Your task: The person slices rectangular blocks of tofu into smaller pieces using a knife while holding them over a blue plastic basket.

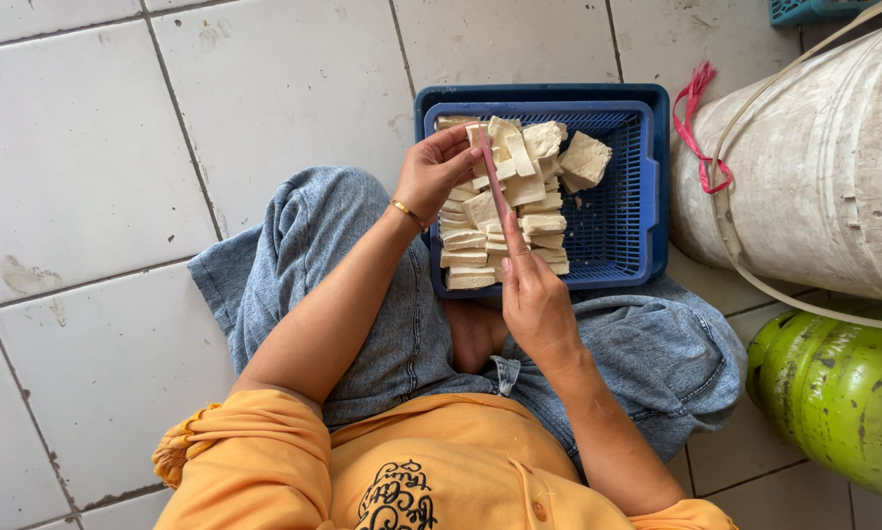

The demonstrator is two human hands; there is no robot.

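A pale, matte tofu slice (477, 138) stands at the top of the tofu pile (507, 211), pinched in the grip of the left hand (431, 175), whose fingers are closed on its edge; the right hand (534, 294) is closed on a thin pink knife (495, 185), forefinger laid along it, the blade running up against that slice; the pile is of cream-coloured blocks and slabs, squared and soft-edged, stacked flat at the left side and tumbled loosely toward the back, with one larger chunk (585, 160) lying apart at the right; all of it sits in a blue plastic basket (622, 221) with a latticed floor and walls, its right half showing bare mesh with a few crumbs; the basket rests on the person's lap, on worn blue denim (362, 275), below which an orange sleeve (244, 456) shows; a gold bangle (407, 212) circles the left wrist; just right of the basket stands a grimy white plastic drum (814, 157) with a pink string (698, 123) knotted at its side; beneath it lies a scuffed green gas cylinder (838, 393); around is a white tiled floor (97, 157) with dark, stained grout.
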